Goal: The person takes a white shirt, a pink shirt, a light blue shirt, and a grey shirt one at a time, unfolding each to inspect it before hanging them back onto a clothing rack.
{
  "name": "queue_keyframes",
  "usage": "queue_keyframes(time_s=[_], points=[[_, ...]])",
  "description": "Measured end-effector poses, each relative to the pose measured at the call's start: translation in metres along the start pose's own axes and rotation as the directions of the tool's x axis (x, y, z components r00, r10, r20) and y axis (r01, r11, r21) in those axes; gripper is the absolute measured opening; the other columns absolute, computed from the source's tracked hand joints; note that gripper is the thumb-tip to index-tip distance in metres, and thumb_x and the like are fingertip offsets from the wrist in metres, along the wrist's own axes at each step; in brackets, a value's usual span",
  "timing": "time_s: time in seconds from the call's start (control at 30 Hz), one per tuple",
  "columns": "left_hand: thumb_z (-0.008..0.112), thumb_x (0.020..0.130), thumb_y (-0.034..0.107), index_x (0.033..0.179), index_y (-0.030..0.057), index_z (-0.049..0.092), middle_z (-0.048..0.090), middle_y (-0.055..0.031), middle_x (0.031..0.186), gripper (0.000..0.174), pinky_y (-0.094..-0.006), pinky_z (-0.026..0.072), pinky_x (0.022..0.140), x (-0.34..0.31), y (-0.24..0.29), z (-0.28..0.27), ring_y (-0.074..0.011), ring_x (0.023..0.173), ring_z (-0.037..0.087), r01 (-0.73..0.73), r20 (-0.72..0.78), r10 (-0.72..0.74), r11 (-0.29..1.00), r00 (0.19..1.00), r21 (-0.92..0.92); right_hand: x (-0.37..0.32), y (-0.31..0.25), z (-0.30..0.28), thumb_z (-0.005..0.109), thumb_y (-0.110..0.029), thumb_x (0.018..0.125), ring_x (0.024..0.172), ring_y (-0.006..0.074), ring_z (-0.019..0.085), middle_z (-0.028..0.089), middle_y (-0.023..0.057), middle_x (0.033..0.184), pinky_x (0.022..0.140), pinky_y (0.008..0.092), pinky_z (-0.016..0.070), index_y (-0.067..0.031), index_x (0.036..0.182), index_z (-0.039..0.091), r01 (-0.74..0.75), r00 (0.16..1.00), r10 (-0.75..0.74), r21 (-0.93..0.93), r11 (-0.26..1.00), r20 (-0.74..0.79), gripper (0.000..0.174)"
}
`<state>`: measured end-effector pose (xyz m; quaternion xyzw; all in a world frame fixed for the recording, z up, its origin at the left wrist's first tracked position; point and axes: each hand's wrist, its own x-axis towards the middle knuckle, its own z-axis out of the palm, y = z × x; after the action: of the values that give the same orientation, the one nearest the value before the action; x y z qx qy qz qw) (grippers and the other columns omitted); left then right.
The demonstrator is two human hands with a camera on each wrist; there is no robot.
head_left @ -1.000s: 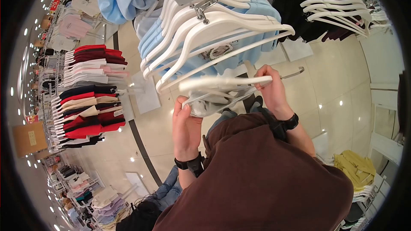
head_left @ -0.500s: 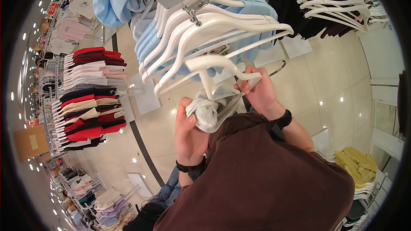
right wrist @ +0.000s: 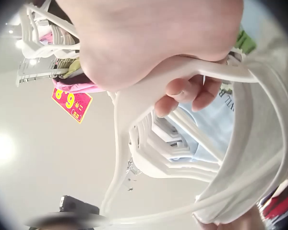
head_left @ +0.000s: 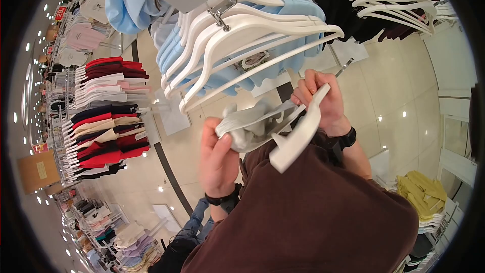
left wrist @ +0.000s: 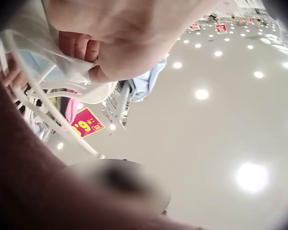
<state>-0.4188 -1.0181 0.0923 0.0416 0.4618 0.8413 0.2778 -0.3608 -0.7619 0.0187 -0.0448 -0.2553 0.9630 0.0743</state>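
Observation:
Low in front of the body, my left hand (head_left: 220, 156) pinches the edge of a light grey garment (head_left: 248, 130) between thumb and fingers. The left wrist view shows its fingers curled on the pale cloth (left wrist: 31, 28). My right hand (head_left: 323, 102) grips a white hanger (head_left: 298, 139) whose arm slants down toward the dark brown shirt. In the right wrist view its fingers curl round the hanger (right wrist: 153, 86). The garment's neckline (right wrist: 273, 96) loops beside the hanger there, with part of the hanger inside the opening. The hanger's metal hook (head_left: 345, 65) sticks out beyond the right hand.
Ahead, white hangers (head_left: 222, 45) with light blue tops (head_left: 298, 7) fill a metal rack arm. Black garments (head_left: 343, 5) hang farther right. Racks of red and dark clothes (head_left: 108, 144) stand left, and yellow clothes (head_left: 419, 192) hang at lower right. Another person's jeans (head_left: 192, 225) show at lower left.
The hanger has swung from lying across above the garment to slanting down toward the body. The right hand dipped, then rose again. The left hand keeps hold of the garment.

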Motion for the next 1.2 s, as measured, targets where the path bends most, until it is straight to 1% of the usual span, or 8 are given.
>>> queue_keyframes(time_s=[0.17,0.3,0.47,0.73,0.8,0.93,1.13,1.2], points=[[0.058,0.106,0.02,0.122,0.0093,0.05,0.063,-0.0056,0.125,0.021,-0.0395,0.051,0.103,0.007,-0.02,0.008,-0.0195,0.118,0.062,0.103,0.061,-0.096,0.986,0.994,-0.128,0.012,0.005,0.011,0.037,-0.036,0.104,0.056,0.0145,0.039,0.041,0.0017,0.059,0.07,0.0337,0.0398,-0.0112,0.072,0.041,0.017,1.0,-0.018,0.064,0.998,0.015,0.04],[0.058,0.105,0.016,0.122,0.0102,0.05,0.062,-0.0049,0.126,0.02,-0.0395,0.0504,0.104,0.005,-0.018,0.0,-0.0192,0.119,0.062,0.047,0.016,-0.047,0.999,0.999,0.007,0.01,-0.008,0.028,0.036,-0.035,0.104,0.056,0.0144,0.039,0.042,0.002,0.058,0.074,0.0339,0.0419,-0.0111,0.074,0.042,0.192,0.98,-0.191,0.018,0.981,-0.052,0.039],[0.06,0.103,0.01,0.121,0.0091,0.05,0.062,-0.0036,0.12,0.02,-0.0372,0.0499,0.101,0.008,-0.017,0.002,-0.018,0.112,0.062,0.012,-0.017,-0.011,0.999,1.0,0.051,0.008,-0.02,0.026,0.035,-0.033,0.103,0.06,0.0141,0.037,0.042,0.0027,0.06,0.078,0.0335,0.0418,-0.0111,0.076,0.041,0.37,0.897,-0.42,-0.282,0.885,-0.141,0.035],[0.06,0.104,0.007,0.117,0.0109,0.053,0.061,0.0009,0.108,0.015,-0.0314,0.0488,0.092,0.019,-0.024,0.006,-0.0099,0.099,0.059,-0.036,-0.096,0.046,0.994,0.994,0.103,-0.014,-0.043,0.054,0.028,-0.034,0.104,0.059,0.0133,0.036,0.043,0.002,0.061,0.07,0.0341,0.0369,-0.0135,0.081,0.044,0.363,0.921,-0.358,0.004,0.932,-0.153,0.035],[0.064,0.101,0.004,0.112,0.0081,0.055,0.06,0.0012,0.099,0.014,-0.0247,0.0436,0.076,0.022,-0.031,0.009,-0.0065,0.086,0.054,-0.044,-0.135,0.08,0.968,0.988,0.247,-0.018,-0.046,0.058,0.026,-0.034,0.105,0.059,0.0137,0.037,0.045,0.002,0.062,0.07,0.0342,0.0369,-0.0143,0.084,0.046,0.356,0.928,-0.349,0.035,0.934,-0.134,0.035],[0.065,0.1,0.003,0.111,0.0067,0.058,0.061,0.0018,0.098,0.013,-0.0237,0.0413,0.074,0.026,-0.04,0.011,-0.0056,0.085,0.053,-0.077,-0.072,0.112,0.921,0.991,0.383,-0.011,-0.03,0.059,0.027,-0.035,0.105,0.061,0.0143,0.039,0.046,0.0024,0.063,0.071,0.0351,0.0388,-0.0138,0.083,0.046,0.34,0.937,-0.326,0.113,0.934,-0.127,0.036],[0.061,0.101,0.003,0.112,0.0046,0.06,0.061,0.0001,0.104,0.011,-0.0248,0.0424,0.08,0.019,-0.026,0.024,-0.0079,0.091,0.054,-0.014,-0.133,0.037,0.986,0.99,0.168,0.007,0.004,0.026,0.036,-0.038,0.103,0.059,0.0155,0.04,0.044,0.0048,0.063,0.072,0.0347,0.0429,-0.0111,0.079,0.043,0.315,0.94,-0.324,-0.087,0.945,-0.107,0.037],[0.059,0.101,0.007,0.128,0.0035,0.058,0.065,-0.0087,0.127,0.027,-0.0432,0.0458,0.108,0.011,-0.015,0.028,-0.0235,0.121,0.06,0.06,-0.135,-0.056,0.998,0.989,0.031,0.012,0.011,0.015,0.038,-0.037,0.103,0.059,0.0147,0.04,0.044,0.0044,0.063,0.071,0.0333,0.0429,-0.0106,0.078,0.043,0.302,0.947,-0.31,-0.093,0.949,-0.088,0.036]])
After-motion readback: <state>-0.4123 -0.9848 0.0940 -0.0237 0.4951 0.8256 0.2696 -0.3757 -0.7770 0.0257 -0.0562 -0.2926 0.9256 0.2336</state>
